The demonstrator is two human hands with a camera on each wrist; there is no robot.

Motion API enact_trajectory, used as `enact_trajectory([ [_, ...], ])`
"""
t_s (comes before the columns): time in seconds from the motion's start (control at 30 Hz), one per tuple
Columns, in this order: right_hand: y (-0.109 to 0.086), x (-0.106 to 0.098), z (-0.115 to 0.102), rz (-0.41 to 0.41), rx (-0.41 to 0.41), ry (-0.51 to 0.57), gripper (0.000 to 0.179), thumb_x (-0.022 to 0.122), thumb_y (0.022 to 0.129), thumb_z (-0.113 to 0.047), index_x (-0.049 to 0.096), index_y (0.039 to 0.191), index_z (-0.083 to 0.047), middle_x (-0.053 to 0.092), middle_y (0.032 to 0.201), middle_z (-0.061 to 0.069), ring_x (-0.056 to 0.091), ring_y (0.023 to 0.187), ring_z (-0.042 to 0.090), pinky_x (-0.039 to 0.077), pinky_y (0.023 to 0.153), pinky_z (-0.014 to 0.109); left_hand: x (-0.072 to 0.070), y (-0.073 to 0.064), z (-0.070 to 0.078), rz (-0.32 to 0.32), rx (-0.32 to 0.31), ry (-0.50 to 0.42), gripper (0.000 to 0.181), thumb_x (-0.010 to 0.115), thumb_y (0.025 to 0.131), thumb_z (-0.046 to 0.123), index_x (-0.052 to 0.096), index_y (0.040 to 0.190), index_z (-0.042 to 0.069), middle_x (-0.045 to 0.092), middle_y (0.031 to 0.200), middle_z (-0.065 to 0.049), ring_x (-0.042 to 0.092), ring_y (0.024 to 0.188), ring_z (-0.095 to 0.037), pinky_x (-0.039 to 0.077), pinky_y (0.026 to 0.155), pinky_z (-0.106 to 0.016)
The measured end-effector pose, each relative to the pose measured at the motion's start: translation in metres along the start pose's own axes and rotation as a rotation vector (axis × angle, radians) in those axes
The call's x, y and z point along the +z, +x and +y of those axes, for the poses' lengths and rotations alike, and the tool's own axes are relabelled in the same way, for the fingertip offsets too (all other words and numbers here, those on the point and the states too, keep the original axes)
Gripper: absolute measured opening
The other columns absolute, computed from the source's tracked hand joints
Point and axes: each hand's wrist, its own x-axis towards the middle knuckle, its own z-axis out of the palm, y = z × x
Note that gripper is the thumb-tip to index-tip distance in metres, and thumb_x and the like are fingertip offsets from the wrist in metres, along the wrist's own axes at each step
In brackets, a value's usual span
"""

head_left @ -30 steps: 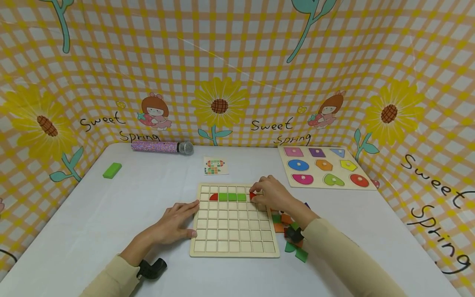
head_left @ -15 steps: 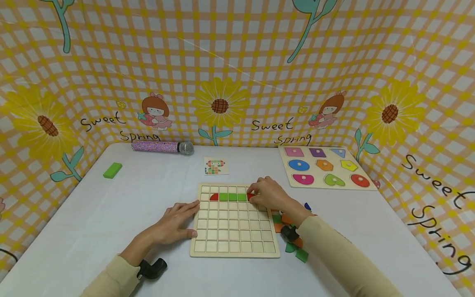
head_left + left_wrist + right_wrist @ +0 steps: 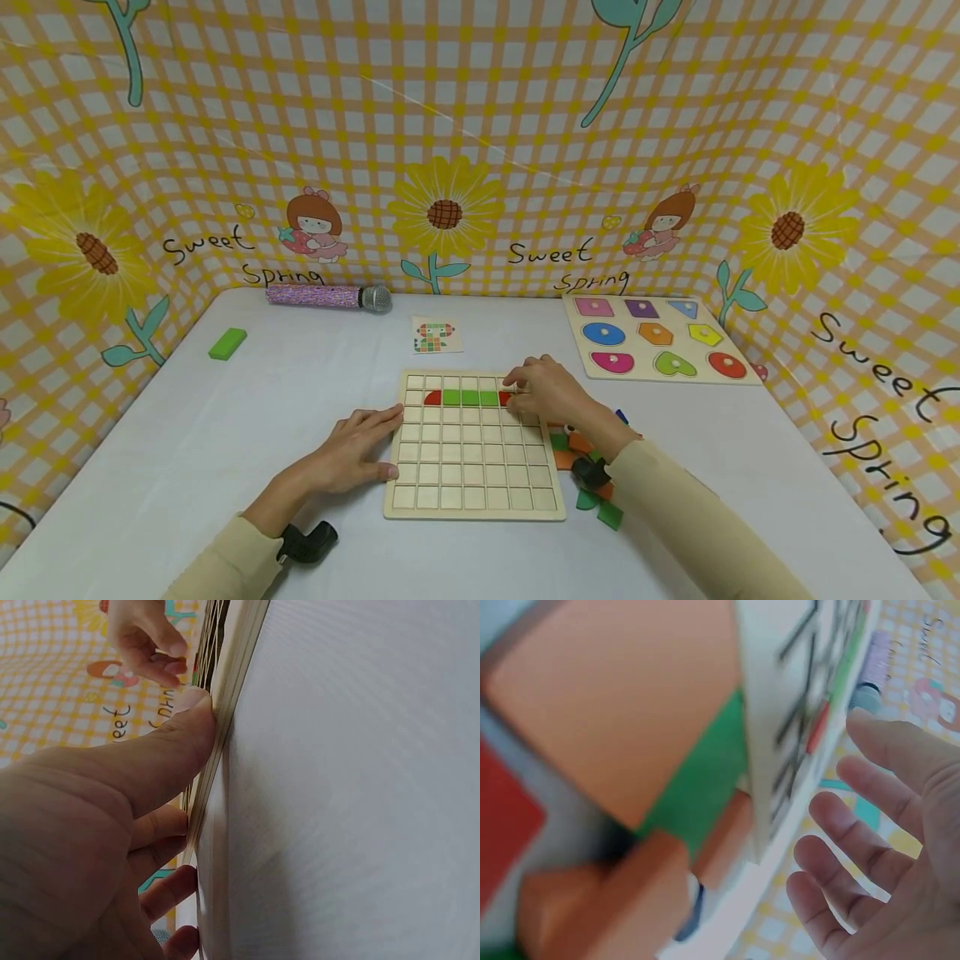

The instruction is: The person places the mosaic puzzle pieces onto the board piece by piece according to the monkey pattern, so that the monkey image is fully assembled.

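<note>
A wooden grid board lies in front of me. In its second row from the far side sit a red curved-corner tile, several green square tiles, and another red tile at the right end. My right hand hovers at that right-end tile. The right wrist view shows its fingers apart with nothing held, the red tile lying in the board. My left hand rests against the board's left edge; its thumb touches the rim in the left wrist view.
Loose tiles in orange, green and other colours lie right of the board, partly under the right forearm. Behind it is a pattern card. A microphone, a green block and a shape puzzle stand farther out.
The right hand moved the red tile left into the cell beside the green tiles, then let go and drew slightly back to the right. The left hand stayed in place.
</note>
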Motion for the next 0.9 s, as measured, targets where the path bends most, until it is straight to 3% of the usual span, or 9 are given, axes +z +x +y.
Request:
enact_trajectory([
  [0.33,-0.028,-0.024,0.013,0.087,0.01,0.036,0.029,0.071,0.083,-0.026,0.07,0.109,-0.012,0.064,0.1,0.007,0.049,0.094,0.023,0.044,0.079,0.037,0.0,0.0,0.001,0.001,-0.008,-0.005,0.075,0.069,0.084,0.033,0.037,0.143,0.001,0.031,0.154,-0.012,0.033,0.132,-0.033,0.026,0.101,-0.055],
  [0.9,-0.089,-0.038,0.055,0.16,0.086,0.022,0.028,0.073,0.082,-0.023,0.07,0.107,-0.011,0.064,0.105,0.008,0.049,0.105,0.029,0.045,0.086,0.05,0.0,-0.001,0.001,-0.004,0.0,-0.011,0.075,0.068,0.084,0.033,0.037,0.143,0.0,0.03,0.154,-0.013,0.033,0.132,-0.034,0.025,0.102,-0.056],
])
